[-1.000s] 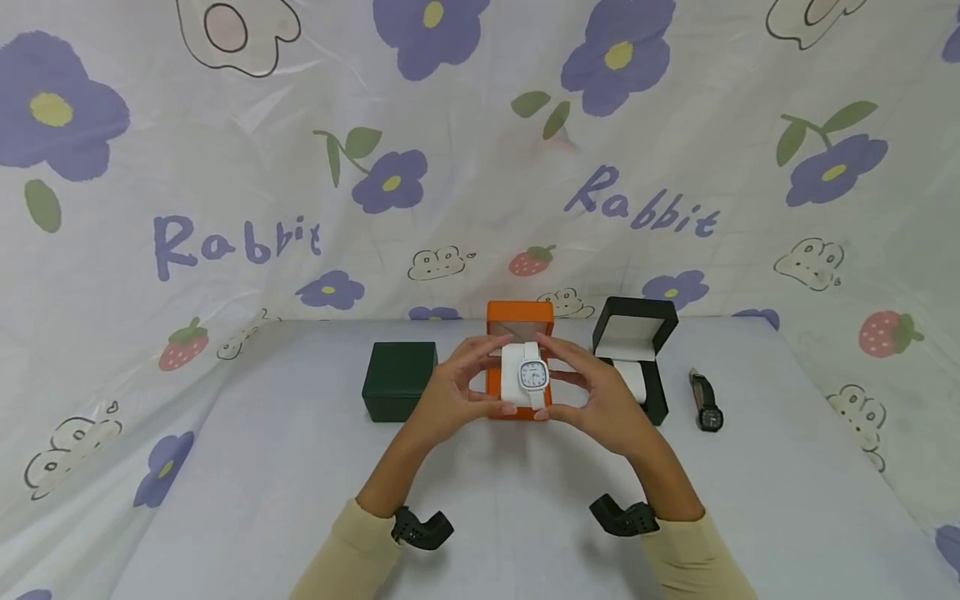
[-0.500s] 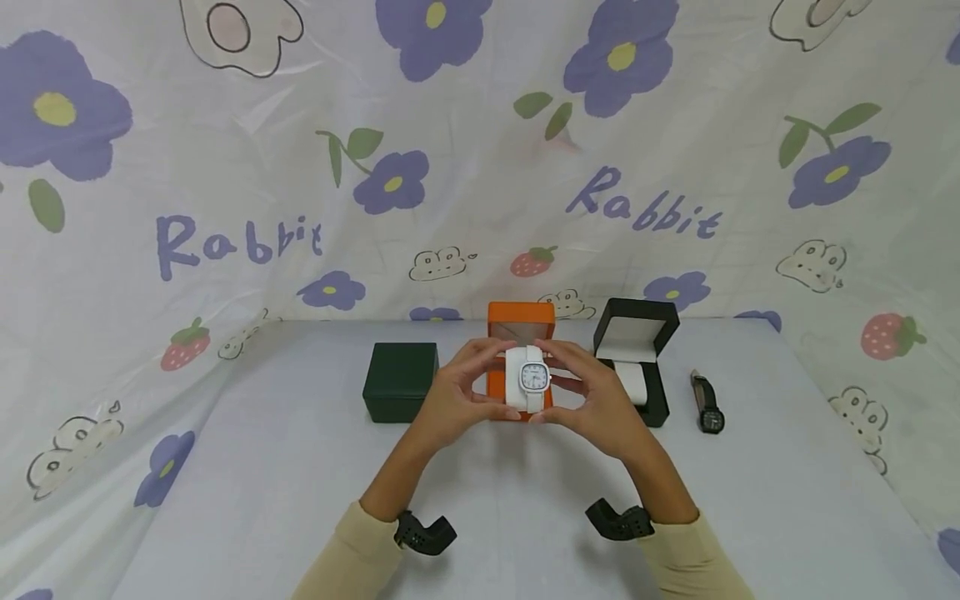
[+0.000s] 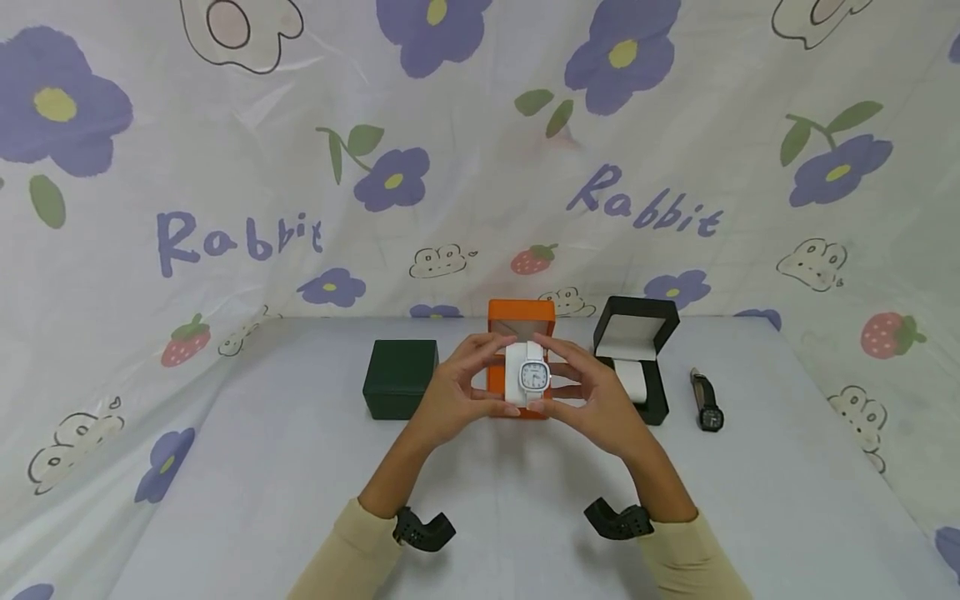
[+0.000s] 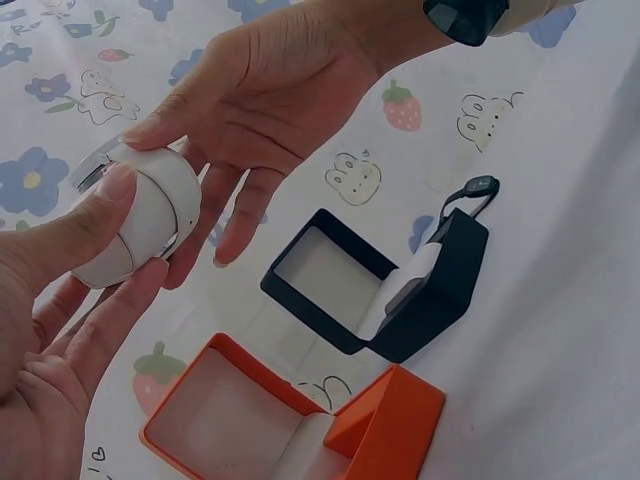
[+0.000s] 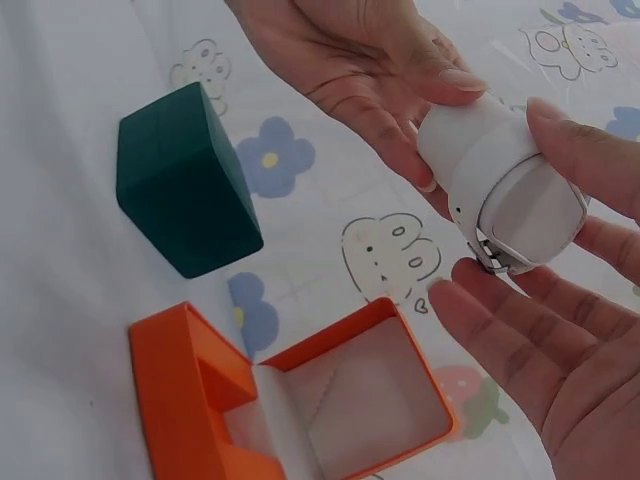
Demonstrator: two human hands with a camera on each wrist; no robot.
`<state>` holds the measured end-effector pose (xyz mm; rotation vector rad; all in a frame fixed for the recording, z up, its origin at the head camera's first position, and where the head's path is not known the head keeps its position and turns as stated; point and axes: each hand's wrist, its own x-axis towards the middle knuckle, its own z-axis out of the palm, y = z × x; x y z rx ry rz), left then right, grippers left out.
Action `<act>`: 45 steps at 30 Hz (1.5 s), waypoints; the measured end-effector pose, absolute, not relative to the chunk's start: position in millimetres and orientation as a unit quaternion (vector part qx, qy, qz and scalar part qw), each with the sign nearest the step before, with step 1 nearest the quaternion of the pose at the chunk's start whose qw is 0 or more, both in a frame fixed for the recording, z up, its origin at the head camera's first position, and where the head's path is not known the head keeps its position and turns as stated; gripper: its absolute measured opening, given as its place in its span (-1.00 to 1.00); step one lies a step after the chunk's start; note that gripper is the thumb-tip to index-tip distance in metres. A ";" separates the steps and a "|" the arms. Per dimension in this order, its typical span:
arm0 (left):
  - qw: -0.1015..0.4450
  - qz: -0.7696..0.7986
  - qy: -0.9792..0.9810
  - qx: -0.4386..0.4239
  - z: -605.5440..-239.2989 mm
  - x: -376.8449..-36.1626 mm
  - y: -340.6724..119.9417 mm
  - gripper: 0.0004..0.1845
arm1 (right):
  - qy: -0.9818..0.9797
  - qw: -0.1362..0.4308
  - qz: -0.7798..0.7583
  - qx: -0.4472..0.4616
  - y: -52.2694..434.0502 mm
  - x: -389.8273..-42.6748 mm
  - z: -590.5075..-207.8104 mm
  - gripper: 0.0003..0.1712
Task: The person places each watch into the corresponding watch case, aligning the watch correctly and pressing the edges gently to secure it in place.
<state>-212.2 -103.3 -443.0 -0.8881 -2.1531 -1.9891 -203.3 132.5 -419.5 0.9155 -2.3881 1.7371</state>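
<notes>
A white wristwatch (image 3: 534,375) with a square-round dial is wrapped round a white cushion (image 3: 513,377), in front of the open orange watch box (image 3: 521,312). My left hand (image 3: 448,398) grips the cushion's left end between thumb and fingers. From the other side, my right hand (image 3: 596,402) pinches the watch, thumb at the lower strap and index finger at the upper. The left wrist view shows the cushion (image 4: 150,220) raised off the table between both hands. In the right wrist view, the metal buckle (image 5: 492,255) shows under the strap.
A closed dark green box (image 3: 401,379) stands to the left of the orange one. Right of it is an open black watch box (image 3: 636,327) with a white cushion (image 3: 632,380) inside. A black-strapped watch (image 3: 707,402) lies farther right. A printed cloth (image 3: 480,167) hangs behind.
The watch and cushion have shifted very slightly right, still held in both hands. My right thumb has slid a little left along the lower strap. The boxes have stayed put.
</notes>
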 end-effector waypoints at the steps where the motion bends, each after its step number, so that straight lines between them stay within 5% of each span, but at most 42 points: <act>1: 0.039 -0.648 -0.703 -0.289 -442.7 -211.9 -103.4 -0.14 | -0.771 0.024 0.563 0.295 132.2 -202.9 -419.5 -0.08; 45: 0.044 -0.632 -0.713 -0.301 -443.6 -210.7 -101.2 -0.16 | -0.769 0.013 0.577 0.273 125.5 -199.6 -419.3 -0.14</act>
